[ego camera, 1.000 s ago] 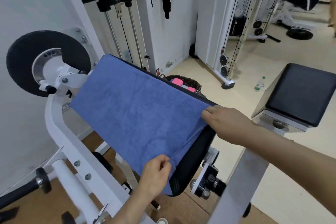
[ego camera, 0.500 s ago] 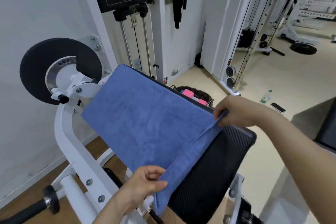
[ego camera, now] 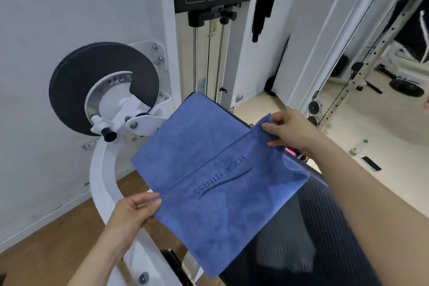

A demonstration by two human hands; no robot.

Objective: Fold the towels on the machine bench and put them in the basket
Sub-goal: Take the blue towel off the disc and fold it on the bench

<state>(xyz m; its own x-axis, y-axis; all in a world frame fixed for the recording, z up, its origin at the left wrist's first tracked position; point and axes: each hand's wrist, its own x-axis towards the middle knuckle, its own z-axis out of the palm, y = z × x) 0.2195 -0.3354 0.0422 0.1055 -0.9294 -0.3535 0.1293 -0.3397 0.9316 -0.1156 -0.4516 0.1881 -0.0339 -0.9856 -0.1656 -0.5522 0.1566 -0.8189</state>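
Towel point(ego camera: 209, 193) on bench pad point(ego camera: 301, 239), disc point(ego camera: 76, 81) left of it, weight stack point(ego camera: 209, 53) behind, bottle point(ego camera: 357, 147) on floor right

Towel: the near edge of the blue towel point(ego camera: 209, 211) no longer hangs over the front of the surface point(ego camera: 301, 234). It is lifted and brought over the far part, so its edge now runs across the middle.
Lettering: the words "YOGA FITNESS" point(ego camera: 220, 175) now show on the turned-over side, where before only plain cloth was seen.
Left hand: the left hand point(ego camera: 132, 213) has moved up from the low near corner and pinches the left end of the turned edge.
Right hand: the right hand point(ego camera: 292, 130) has risen off the surface and pinches its corner higher and farther away.
Surface: more black padding is uncovered at the near right.
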